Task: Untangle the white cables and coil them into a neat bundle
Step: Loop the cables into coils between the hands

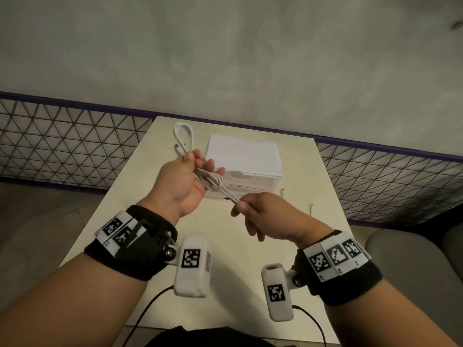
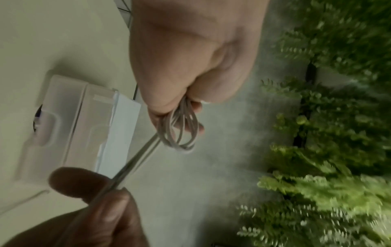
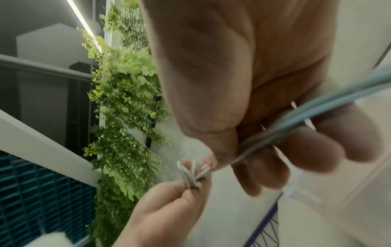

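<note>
- The left hand is holding a bunch of white cables up above the middle of the table, with its fingers curled round the loops.
- The right hand is sitting at about 4 o'clock from the left hand, pinching the cable ends between thumb and fingertip and pulling them straight.
- One cable loop is sticking out past the left hand toward 12 o'clock, near the far table edge.
- A white box is sitting just behind the hands at 1 o'clock, taking up room there.
- The near part of the table, at 6 o'clock, is lying bare under the wrists.
- A wire mesh fence is running along both sides of the table, in front of a grey wall.
- The wrist views are blurry, so the knot in the bunch is hard to make out; it may be one wrap.
- Green ferns are showing in the left wrist view, smeared.
</note>
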A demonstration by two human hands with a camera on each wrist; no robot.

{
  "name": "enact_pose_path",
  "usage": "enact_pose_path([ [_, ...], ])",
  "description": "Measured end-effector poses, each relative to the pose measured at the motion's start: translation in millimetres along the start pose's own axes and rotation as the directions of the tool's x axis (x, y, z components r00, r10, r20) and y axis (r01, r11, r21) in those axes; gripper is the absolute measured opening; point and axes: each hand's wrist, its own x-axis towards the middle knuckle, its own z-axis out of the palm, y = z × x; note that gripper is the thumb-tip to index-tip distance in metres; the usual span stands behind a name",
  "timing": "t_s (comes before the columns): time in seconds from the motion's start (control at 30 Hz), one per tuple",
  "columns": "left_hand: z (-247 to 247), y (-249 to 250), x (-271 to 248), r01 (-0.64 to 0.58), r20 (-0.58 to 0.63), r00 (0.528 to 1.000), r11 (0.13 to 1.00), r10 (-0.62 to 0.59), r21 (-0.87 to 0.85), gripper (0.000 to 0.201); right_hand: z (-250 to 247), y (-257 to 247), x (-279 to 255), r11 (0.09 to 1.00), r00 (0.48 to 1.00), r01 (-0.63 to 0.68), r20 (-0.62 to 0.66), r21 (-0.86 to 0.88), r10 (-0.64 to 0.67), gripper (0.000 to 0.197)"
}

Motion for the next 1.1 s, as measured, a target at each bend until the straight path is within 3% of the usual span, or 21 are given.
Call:
enact_pose_path([
  [0.17, -3, 0, 11, -0.054, -0.155, 0.987, 0.997, 0.045, -0.05, 0.029, 7, 1, 2, 0.994, 0.987, 0.049, -0.147, -0.096, -0.062, 0.026],
  [0.33, -4, -5, 14, -0.085, -0.263, 0.963, 0.995, 0.067, -0.058, 0.025, 7, -3, -3, 0.989, 0.991, 0.044, -0.122, -0.143, -0.062, 0.016],
  [0.53, -8, -5, 14, -0.146, -0.304, 0.938, 0.984, 0.17, 0.1, 0.021, -3, -14, -13, 0.94, 0.991, 0.114, -0.034, -0.321, -0.131, 0.04],
  [0.6, -8, -7, 13, -0.193, -0.281, 0.925, 0.954, 0.256, 0.231, 0.022, -7, -19, -14, 0.938, 0.985, 0.123, -0.075, -0.325, -0.155, 0.042],
  [0.73, -3, -19, 5, -0.293, -0.131, 0.903, 0.808, 0.41, 0.511, 0.023, -14, -33, -14, 0.975, 0.954, 0.172, -0.224, -0.144, -0.201, 0.02],
  [0.87, 1, -35, -3, -0.348, 0.04, 0.906, 0.687, 0.422, 0.637, 0.022, -16, -42, -6, 0.959, 0.922, 0.205, -0.288, -0.197, -0.257, 0.011],
  [0.97, 4, -47, -8, -0.285, 0.106, 0.955, 0.76, 0.277, 0.584, 0.022, -19, -50, -2, 0.95, 0.927, 0.213, -0.261, -0.228, -0.27, 0.013],
  [1.1, 4, -54, -6, -0.16, 0.152, 0.983, 0.895, 0.105, 0.416, 0.022, -34, -53, 2, 0.933, 0.965, 0.208, -0.096, -0.294, -0.245, 0.026],
])
